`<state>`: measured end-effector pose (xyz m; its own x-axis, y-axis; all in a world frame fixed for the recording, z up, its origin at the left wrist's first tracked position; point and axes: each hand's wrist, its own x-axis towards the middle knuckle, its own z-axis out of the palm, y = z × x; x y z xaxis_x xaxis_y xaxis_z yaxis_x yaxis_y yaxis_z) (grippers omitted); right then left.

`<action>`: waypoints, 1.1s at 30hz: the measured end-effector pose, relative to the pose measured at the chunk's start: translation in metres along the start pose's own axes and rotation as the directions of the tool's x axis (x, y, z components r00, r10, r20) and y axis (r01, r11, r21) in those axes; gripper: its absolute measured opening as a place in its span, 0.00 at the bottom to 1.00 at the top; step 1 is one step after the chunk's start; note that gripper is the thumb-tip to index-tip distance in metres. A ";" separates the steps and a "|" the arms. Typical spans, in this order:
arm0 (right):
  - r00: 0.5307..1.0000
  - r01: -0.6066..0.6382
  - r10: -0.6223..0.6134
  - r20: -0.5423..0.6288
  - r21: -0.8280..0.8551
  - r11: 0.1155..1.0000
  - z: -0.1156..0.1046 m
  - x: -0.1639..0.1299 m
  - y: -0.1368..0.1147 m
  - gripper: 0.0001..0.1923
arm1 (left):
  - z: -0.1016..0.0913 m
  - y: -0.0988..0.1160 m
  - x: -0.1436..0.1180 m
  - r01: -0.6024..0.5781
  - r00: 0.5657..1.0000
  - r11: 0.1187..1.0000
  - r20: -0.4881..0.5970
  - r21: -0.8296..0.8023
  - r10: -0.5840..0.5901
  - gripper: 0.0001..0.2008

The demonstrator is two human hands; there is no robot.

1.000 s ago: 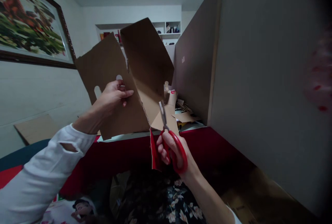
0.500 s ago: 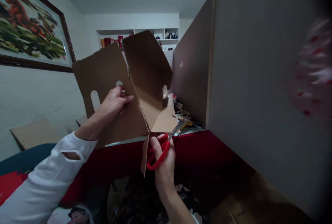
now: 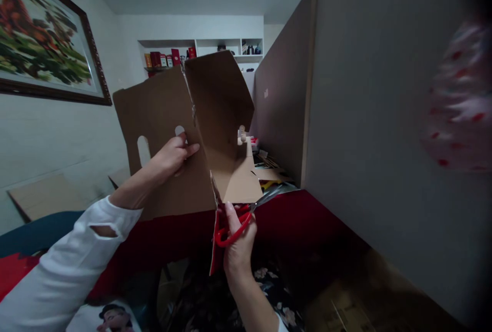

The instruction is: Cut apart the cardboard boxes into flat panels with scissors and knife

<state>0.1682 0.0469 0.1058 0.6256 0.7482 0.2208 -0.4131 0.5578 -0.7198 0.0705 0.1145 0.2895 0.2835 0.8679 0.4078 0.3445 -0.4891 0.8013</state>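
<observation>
Head view, left hand (image 3: 172, 155) gripping cardboard box (image 3: 180, 132), right hand (image 3: 236, 242) closed on red scissors (image 3: 234, 222), blades blurred.

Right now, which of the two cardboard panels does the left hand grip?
The left hand grips the left panel, the one with cut-out slots; the right panel, folded back, is untouched.

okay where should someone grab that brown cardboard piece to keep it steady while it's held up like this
Probably the flat left panel of the cardboard piece, from its left side near the oval cutouts, where the left hand holds it. The right hand has the red scissors at the bottom edge, so stay clear there.
</observation>
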 end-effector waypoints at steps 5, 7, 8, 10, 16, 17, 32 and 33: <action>0.992 0.020 0.009 0.128 -0.221 0.975 -0.018 -0.006 -0.007 0.15 | -0.004 -0.014 -0.002 0.036 0.998 0.999 0.050 0.018 -0.037 0.08; 0.972 0.097 -0.011 0.235 -0.358 0.929 -0.027 -0.010 -0.018 0.13 | -0.003 -0.020 -0.001 0.048 0.998 0.999 0.043 0.022 -0.049 0.11; 0.950 0.157 -0.010 0.313 -0.448 0.880 -0.031 -0.011 -0.024 0.13 | -0.003 -0.022 0.000 0.052 0.998 0.998 0.034 0.021 -0.053 0.12; 0.901 0.261 0.014 0.434 -0.567 0.781 -0.037 -0.013 -0.039 0.15 | -0.002 -0.024 0.001 0.054 0.998 0.998 0.017 0.012 -0.054 0.12; 0.805 0.332 0.140 0.576 -0.634 0.699 -0.037 -0.008 -0.077 0.24 | -0.002 -0.021 0.001 0.050 0.999 0.999 -0.011 -0.010 -0.050 0.10; 0.783 0.327 0.182 0.595 -0.643 0.693 -0.036 -0.006 -0.080 0.25 | -0.003 -0.021 0.001 0.054 0.999 0.998 -0.009 -0.013 -0.054 0.08; 0.634 0.298 0.372 0.678 -0.658 0.691 -0.039 0.022 -0.053 0.23 | -0.005 -0.027 -0.001 0.187 0.981 0.982 0.057 -0.030 -0.185 0.12; 0.637 0.285 0.382 0.670 -0.664 0.691 -0.039 0.021 -0.053 0.23 | -0.004 -0.029 -0.002 0.188 0.980 0.982 0.064 -0.027 -0.186 0.12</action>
<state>0.2291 0.0193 0.1235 -0.2029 0.9299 0.3068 0.3325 0.3601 -0.8716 0.0565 0.1276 0.2677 0.2709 0.9364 0.2229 0.3671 -0.3145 0.8754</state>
